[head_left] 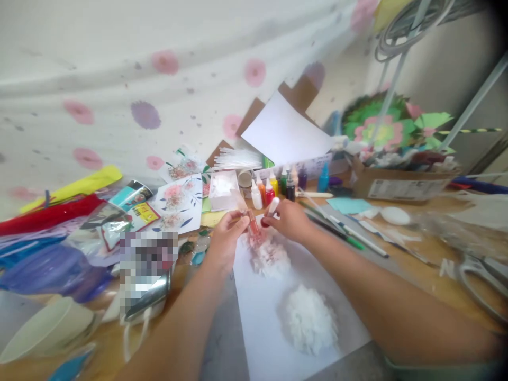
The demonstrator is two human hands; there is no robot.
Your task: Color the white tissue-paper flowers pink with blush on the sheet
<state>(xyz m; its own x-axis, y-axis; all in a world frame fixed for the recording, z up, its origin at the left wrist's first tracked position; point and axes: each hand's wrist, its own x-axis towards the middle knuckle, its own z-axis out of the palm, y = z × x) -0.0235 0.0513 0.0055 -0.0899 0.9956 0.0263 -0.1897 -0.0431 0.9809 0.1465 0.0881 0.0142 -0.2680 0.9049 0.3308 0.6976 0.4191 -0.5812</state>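
My left hand (229, 233) pinches a small clear container with reddish contents (253, 224), tilted over the upper end of a white paper sheet (257, 317). My right hand (291, 219) is closed on a short white-handled tool (273, 205). Its lower end looks dark red, close beside the container; blur hides its exact kind. Just below both hands, a fluffy white flower-like clump (272, 259) shows pink tint on its far part. Nearer to me on the same sheet lies a second, plain white fluffy clump (311, 320), touched by neither hand.
Small paint bottles (273, 185) stand behind my hands, beside a white box (224, 185). Pens (357, 235) and scissors (480, 286) lie to the right, before a cardboard box (397, 182). At left are a purple bowl (55, 272), a pale cup (47, 330) and packets (127, 222).
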